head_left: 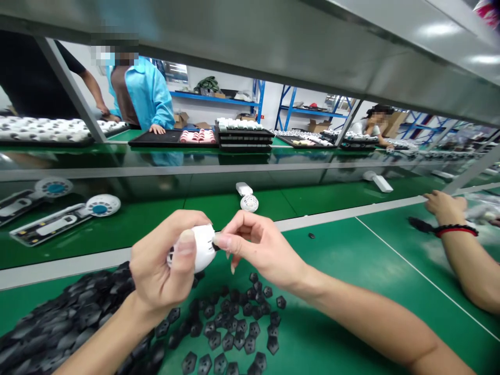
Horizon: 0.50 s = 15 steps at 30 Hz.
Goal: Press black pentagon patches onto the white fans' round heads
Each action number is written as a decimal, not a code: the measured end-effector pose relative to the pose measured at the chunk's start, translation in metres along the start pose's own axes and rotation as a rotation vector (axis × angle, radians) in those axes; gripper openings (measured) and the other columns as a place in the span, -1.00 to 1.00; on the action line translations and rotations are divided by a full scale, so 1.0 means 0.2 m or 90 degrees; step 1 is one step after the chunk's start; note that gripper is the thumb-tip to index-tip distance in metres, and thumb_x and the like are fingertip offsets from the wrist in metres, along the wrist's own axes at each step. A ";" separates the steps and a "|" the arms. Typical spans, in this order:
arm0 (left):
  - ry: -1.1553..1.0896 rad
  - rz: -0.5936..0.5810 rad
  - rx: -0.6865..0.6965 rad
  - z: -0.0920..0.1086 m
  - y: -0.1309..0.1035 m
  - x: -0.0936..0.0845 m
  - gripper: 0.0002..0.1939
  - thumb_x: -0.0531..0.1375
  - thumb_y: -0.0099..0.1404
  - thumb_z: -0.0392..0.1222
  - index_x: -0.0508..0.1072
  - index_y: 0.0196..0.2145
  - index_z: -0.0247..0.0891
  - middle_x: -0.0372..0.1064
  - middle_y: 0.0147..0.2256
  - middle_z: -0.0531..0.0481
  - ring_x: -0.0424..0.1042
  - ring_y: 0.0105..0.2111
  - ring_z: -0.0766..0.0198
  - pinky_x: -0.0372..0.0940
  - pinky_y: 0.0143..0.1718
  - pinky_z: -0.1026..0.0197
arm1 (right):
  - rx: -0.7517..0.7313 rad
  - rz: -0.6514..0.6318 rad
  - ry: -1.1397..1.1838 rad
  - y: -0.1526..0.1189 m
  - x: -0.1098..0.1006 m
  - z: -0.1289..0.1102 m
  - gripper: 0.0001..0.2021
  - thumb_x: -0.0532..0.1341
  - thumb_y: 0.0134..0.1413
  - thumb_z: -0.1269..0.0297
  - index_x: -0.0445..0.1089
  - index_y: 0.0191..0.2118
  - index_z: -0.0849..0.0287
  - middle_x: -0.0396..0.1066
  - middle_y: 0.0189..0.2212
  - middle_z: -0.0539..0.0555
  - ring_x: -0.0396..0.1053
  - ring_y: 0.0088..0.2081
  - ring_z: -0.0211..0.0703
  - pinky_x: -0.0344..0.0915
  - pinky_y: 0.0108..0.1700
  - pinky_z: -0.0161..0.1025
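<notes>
My left hand (166, 263) is wrapped round a white rounded plastic housing (203, 249), its thumb lying across the near side. Dark slots show on the housing. My right hand (258, 247) pinches a small black piece (215, 245) at the housing's right end; fingertips partly cover it, so its shape is unclear. Below both hands, several black five-sided plastic pieces (227, 341) lie spread over the green table (332, 307). A big heap of dark plastic pieces (78, 312) lies to the left, partly behind my left forearm.
Beyond the pale table edge, a green belt (211, 195) carries white fan-like units (249, 202) and opened ones (103, 205) at left. A co-worker's hand (445, 208) is at right. Stacked black trays (244, 139) and people stand across the line. A metal shelf (234, 31) hangs overhead.
</notes>
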<state>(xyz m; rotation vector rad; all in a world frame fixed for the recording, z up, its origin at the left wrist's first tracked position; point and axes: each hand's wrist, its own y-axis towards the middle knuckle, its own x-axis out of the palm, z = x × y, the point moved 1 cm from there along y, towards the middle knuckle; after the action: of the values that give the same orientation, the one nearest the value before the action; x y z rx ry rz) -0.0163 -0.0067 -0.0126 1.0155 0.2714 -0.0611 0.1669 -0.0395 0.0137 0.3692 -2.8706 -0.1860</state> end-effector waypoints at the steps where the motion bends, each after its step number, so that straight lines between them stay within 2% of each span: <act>1: 0.010 0.004 0.023 -0.01 0.00 -0.01 -0.76 0.07 0.52 -0.11 0.55 -0.11 0.05 0.53 -0.24 -0.05 0.50 -0.24 0.01 0.33 -0.29 -0.01 | 0.001 0.003 -0.004 0.00 0.01 0.01 -0.57 0.62 -0.14 0.01 0.46 -0.41 0.17 0.46 -0.46 -0.06 0.34 -0.44 -0.29 0.34 -0.45 -0.33; 6: 0.055 -0.006 0.080 -0.03 0.00 -0.02 -0.76 0.09 0.45 -0.09 0.56 -0.08 0.08 0.53 -0.30 -0.08 0.52 -0.31 -0.05 0.37 -0.32 -0.07 | 0.012 0.020 0.026 0.01 0.03 0.04 -0.57 0.64 -0.19 0.04 0.47 -0.43 0.17 0.47 -0.48 -0.06 0.32 -0.42 -0.29 0.24 -0.37 -0.31; 11: 0.089 -0.018 0.137 0.01 0.02 -0.02 -0.73 0.15 0.35 -0.19 0.54 -0.06 0.04 0.50 -0.32 -0.08 0.52 -0.37 -0.02 0.35 -0.37 -0.02 | 0.029 0.023 0.065 0.00 0.06 0.06 -0.53 0.67 -0.31 0.03 0.44 -0.48 0.15 0.44 -0.53 -0.10 0.30 -0.45 -0.30 0.29 -0.34 -0.30; 15: 0.135 -0.031 0.176 0.00 0.00 -0.03 -0.69 0.14 0.31 -0.26 0.54 -0.05 -0.02 0.50 -0.30 -0.12 0.53 -0.34 -0.03 0.36 -0.37 0.00 | 0.068 -0.006 0.060 -0.01 0.05 0.07 -0.47 0.67 -0.34 -0.05 0.40 -0.49 0.15 0.41 -0.59 -0.14 0.25 -0.56 -0.36 0.24 -0.46 -0.33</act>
<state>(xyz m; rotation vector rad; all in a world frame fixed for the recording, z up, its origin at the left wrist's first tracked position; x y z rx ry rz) -0.0213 -0.0075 -0.0108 1.2928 0.4915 -0.0359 0.1538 -0.0433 0.0016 0.3998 -2.7929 -0.0157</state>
